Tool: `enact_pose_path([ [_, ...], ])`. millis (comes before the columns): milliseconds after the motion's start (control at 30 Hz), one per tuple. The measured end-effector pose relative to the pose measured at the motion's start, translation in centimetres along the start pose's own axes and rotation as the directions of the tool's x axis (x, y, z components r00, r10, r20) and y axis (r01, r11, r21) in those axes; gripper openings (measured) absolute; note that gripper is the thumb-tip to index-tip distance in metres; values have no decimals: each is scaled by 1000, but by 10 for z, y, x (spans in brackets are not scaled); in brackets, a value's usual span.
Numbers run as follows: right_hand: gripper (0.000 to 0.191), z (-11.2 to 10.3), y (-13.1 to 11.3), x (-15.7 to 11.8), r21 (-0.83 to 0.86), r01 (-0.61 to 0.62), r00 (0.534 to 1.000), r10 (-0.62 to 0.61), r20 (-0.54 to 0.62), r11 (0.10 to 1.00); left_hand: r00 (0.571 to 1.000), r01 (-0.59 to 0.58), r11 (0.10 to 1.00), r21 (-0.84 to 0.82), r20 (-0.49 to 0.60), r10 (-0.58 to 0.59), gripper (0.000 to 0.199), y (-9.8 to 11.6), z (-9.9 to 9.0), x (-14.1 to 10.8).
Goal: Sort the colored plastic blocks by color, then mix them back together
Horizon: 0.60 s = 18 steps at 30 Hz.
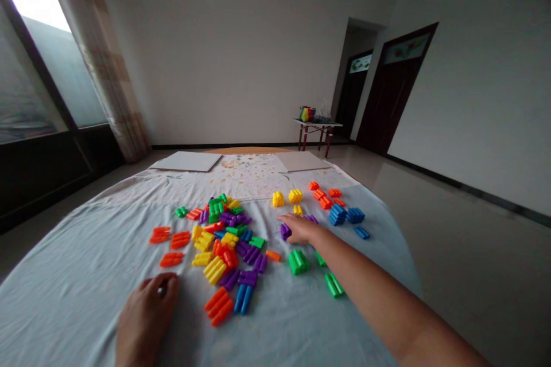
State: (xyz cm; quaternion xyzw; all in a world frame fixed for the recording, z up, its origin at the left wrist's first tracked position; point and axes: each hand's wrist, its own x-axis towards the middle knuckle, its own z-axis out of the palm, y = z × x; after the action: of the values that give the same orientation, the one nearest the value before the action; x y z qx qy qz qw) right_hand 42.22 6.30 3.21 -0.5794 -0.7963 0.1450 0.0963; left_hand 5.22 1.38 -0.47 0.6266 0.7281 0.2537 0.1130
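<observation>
My right hand (300, 228) reaches out over the right half of the cloth, fingers closed at a purple toy block (285, 232). Part of that block is covered by the fingers. Another purple block (310, 219) lies just behind the hand. Green ribbed blocks (298, 262) are in front of it, one partly behind my forearm. My left hand (150, 309) rests on the cloth at the near left, its fingers curled in, with no block showing in it. To its right spreads a mixed pile of coloured blocks (226, 255), with an orange block (218, 305) at the near end.
Sorted groups lie farther right: yellow blocks (278, 199), orange blocks (322, 199) and blue blocks (338, 215). Loose orange blocks (171, 259) sit left of the pile. Two flat boards, a white one (187, 161) and a greyish one (302, 161), lie on the far tablecloth.
</observation>
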Motion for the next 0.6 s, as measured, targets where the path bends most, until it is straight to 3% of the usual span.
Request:
enact_pose_path([
  [267, 66, 3, 7, 14, -23, -61, 998, 62, 21, 998, 1000, -2, 1000, -10, -8, 2, 40, 1, 0, -1],
  [500, 74, -7, 3, 12, 21, -45, 999, 45, 15, 999, 1000, -5, 1000, -28, -18, 5, 39, 1, 0, -1],
  [600, 68, -19, 5, -4, 88, -17, 996, 25, -89, 996, 1000, 21, 999, -28, 12, -20, 40, 2, -1, 0],
])
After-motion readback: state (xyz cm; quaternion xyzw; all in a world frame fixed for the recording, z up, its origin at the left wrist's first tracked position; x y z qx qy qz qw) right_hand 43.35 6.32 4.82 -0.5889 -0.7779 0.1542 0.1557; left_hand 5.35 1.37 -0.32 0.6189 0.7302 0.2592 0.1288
